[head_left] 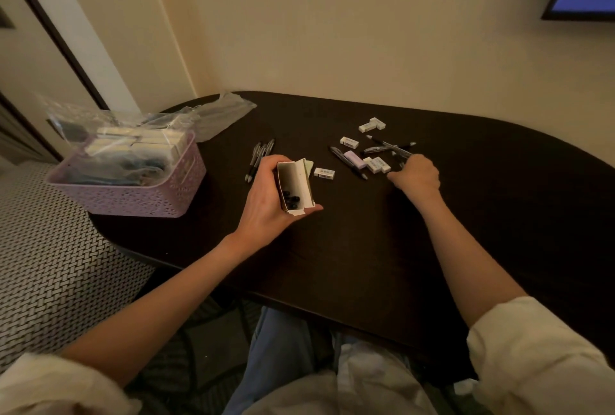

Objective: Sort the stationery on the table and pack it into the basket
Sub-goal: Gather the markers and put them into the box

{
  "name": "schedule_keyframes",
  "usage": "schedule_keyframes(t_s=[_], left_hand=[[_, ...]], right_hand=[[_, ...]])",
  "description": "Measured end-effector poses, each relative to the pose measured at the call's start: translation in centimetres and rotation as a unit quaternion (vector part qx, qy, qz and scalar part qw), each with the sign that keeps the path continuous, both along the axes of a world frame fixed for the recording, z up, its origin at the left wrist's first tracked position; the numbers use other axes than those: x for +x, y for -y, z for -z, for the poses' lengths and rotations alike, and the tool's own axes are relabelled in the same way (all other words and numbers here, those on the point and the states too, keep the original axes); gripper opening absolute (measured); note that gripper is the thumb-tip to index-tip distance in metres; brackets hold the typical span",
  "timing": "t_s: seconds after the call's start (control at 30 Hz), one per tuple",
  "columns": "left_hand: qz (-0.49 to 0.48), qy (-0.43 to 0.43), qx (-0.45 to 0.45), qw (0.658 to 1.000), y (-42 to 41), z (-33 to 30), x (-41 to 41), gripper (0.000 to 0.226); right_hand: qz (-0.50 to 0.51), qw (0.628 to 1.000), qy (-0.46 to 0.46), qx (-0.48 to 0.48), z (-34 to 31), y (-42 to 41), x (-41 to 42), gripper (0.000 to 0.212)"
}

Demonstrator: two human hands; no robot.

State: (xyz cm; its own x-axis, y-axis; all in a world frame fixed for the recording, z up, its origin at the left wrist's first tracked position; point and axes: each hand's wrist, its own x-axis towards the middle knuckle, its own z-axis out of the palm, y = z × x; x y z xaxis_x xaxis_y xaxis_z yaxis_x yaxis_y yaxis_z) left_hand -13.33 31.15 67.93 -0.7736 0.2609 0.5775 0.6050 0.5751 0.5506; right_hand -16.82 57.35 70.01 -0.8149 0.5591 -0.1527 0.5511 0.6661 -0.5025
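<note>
1. While the left hand (pixel 271 196) holds the open cardboard pen box (pixel 295 186) with its mouth toward the camera, the right hand (pixel 416 175) is down on the loose pile at the right of the table (pixel 432 248). That pile-to-box gap is what the next move turns on.
2. Box: long axis runs roughly away from the person, tilted up. Dark pen ends (pixel 291 201) sit at the bottom. Judgement: there is room for more.
3. Left fingers: wrapped round the box's left side and underside, thumb along the near edge. A firm grasp.
4. Right fingers: curled knuckles-up over the pen cluster (pixel 389 148). A dark pen shaft seems to run under the fingertips, but I cannot tell whether it is pinched or only touched.
5. The loose pens by the right hand lie mostly left-right, crossing each other. The white erasers (pixel 377 165) lie just left of the hand, with a lilac eraser (pixel 354 159) beside them.
6. A second pen group (pixel 261 155) lies behind the left hand, long axis away from the person, nearer the left hand.
7. More erasers: one (pixel 324 173) just right of the box, others (pixel 372 124) farther back.
8. The lilac basket (pixel 133 181) is at the table's left edge, already holding boxes and plastic bags, well apart from the right hand and nearer the left.
9. Judgement: the next pen must travel leftward and turn to match the box axis.
</note>
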Motion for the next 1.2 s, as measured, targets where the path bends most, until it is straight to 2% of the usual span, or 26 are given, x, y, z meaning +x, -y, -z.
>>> schedule_keyframes(t_s=[0.07, 0.17, 0.3, 0.47, 0.57, 0.67, 0.87, 0.97, 1.07, 1.2], left_hand=[[-0.006, -0.003, 0.014, 1.000, 0.1, 0.0, -0.1, 0.090], [-0.020, -0.016, 0.024, 0.999, 0.3, -0.2, -0.2, 0.091], [-0.043, -0.037, 0.035, 0.998, 0.4, -0.3, -0.4, 0.089], [-0.091, -0.028, 0.052, 0.994, 1.2, -0.3, -0.8, 0.089], [-0.101, -0.032, 0.048, 0.993, 1.7, -0.2, -1.1, 0.089], [-0.098, -0.042, 0.039, 0.994, 2.0, -0.1, -1.3, 0.087], [-0.070, -0.052, 0.044, 0.995, 1.8, 0.2, -1.0, 0.084], [-0.053, -0.046, 0.052, 0.996, 1.6, 0.2, -0.7, 0.080], [-0.033, -0.038, 0.060, 0.997, 1.1, 0.0, -0.2, 0.076], [-0.014, -0.031, 0.062, 0.997, 0.7, 0.3, 0.2, 0.074]], right_hand=[[0.013, 0.999, -0.015, -0.031, -0.8, 0.0, 0.7, 0.034], [-0.005, 0.999, -0.032, -0.026, -2.4, 0.8, 2.3, 0.026], [-0.098, 0.991, -0.089, -0.027, -5.8, 3.3, 4.8, 0.016], [-0.220, 0.938, -0.242, -0.111, -10.1, 6.2, 7.8, 0.013], [-0.259, 0.905, -0.296, -0.160, -12.2, 7.1, 9.6, 0.010], [-0.295, 0.901, -0.281, -0.148, -13.2, 7.8, 10.7, 0.009], [-0.350, 0.916, -0.196, -0.010, -12.0, 10.0, 10.4, 0.009], [-0.368, 0.908, -0.196, 0.045, -11.1, 11.0, 9.8, 0.011], [-0.376, 0.899, -0.216, 0.060, -10.2, 12.2, 9.2, 0.014], [-0.388, 0.899, -0.200, 0.035, -8.6, 13.6, 8.0, 0.013]])
